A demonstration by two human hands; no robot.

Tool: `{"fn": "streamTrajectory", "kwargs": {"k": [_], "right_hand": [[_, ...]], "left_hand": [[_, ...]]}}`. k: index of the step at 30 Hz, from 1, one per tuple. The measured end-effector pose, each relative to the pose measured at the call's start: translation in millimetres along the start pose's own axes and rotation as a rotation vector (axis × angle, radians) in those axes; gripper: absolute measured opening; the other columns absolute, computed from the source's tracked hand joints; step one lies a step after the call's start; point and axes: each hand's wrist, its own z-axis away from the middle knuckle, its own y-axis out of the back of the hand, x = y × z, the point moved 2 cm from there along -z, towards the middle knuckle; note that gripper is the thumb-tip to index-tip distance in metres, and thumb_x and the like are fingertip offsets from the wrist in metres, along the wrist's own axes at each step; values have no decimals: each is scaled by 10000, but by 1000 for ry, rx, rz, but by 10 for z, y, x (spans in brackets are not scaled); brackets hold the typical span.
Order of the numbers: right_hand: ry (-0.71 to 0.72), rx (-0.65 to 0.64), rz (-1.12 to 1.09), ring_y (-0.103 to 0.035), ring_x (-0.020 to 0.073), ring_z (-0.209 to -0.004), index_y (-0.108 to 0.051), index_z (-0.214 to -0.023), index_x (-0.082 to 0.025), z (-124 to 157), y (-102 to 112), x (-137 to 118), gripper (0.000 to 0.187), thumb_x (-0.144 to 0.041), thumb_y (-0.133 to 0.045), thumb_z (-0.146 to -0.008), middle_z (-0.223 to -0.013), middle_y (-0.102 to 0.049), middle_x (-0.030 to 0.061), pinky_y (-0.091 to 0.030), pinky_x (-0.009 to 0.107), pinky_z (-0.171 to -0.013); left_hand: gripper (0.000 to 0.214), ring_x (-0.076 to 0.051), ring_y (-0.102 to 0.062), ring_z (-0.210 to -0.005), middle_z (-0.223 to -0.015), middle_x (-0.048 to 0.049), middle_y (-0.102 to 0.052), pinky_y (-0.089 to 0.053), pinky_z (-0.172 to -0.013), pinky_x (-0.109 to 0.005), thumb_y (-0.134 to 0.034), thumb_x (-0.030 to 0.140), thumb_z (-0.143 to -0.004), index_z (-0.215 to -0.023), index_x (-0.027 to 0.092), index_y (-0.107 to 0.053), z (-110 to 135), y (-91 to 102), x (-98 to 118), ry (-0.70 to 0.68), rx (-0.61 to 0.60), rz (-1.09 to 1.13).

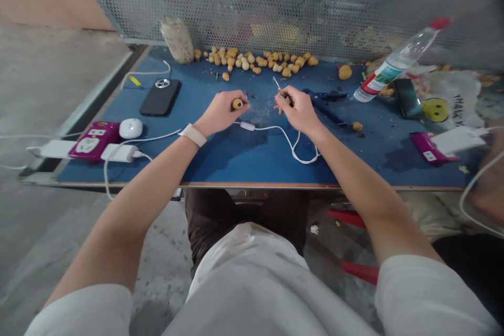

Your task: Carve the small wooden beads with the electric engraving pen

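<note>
My left hand (225, 110) is closed around a small tan rounded piece (237, 104) with a dark spot at its end. It could be one of the knobbly pieces or a wooden handle; I cannot tell which. To the right, my right hand (295, 106) grips a thin metal-tipped tool (276, 83), its tip pointing up and away. Fingers hide most of that tool. Several small tan gourd-shaped pieces (245, 65) lie in a row along the back of the blue table (252, 160). Dark-handled pliers (328, 107) rest beside my right hand.
A white cord with an inline switch (247, 126) runs below my hands. On the left are a phone (160, 97), an earbud case (130, 128), a purple power bank (94, 142) and a jar (177, 40). A tilted bottle (397, 65) and another purple power bank (431, 148) stand right.
</note>
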Motion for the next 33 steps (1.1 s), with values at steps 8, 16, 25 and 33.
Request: {"fn": "streamTrajectory", "kwargs": {"k": [8,16,25,33], "right_hand": [[59,-71,-6,-659,277,-779,-727,-1137,-323,34,-71,-49,936,-1224,-476,-1081,-814,-665,19,-565,468,-833],[125,-124,33,-588,271,-793,-702,-1129,-317,27,-98,-80,840,-1126,-481,-1169,-861,-665,29,-503,461,-835],[86,-158,60,-595,262,-775,-687,-1131,-319,46,-64,-120,625,-913,-544,-1263,-877,-659,27,-494,463,-846],[12,-172,304,-721,321,-905,-790,-1163,-285,3,22,19,462,-738,-746,-1241,-977,-803,98,-590,500,-941]], "left_hand": [[279,-243,-686,-933,-1059,-51,-750,-644,-979,-431,-780,381,-1059,-1304,256,-735,25,-105,-77,-18,-38,193],[492,-209,-618,-838,-994,-27,-548,-619,-856,-427,-611,771,-1226,-1137,286,-603,-78,-156,-209,13,-25,509],[888,-238,-656,-844,-1057,-86,-596,-644,-825,-491,-383,1128,-1147,-1106,281,-648,-28,-112,-154,54,47,341],[747,-272,-684,-884,-968,-70,-584,-670,-856,-490,-313,940,-1258,-1127,301,-678,-139,-69,-360,207,113,360]]}}
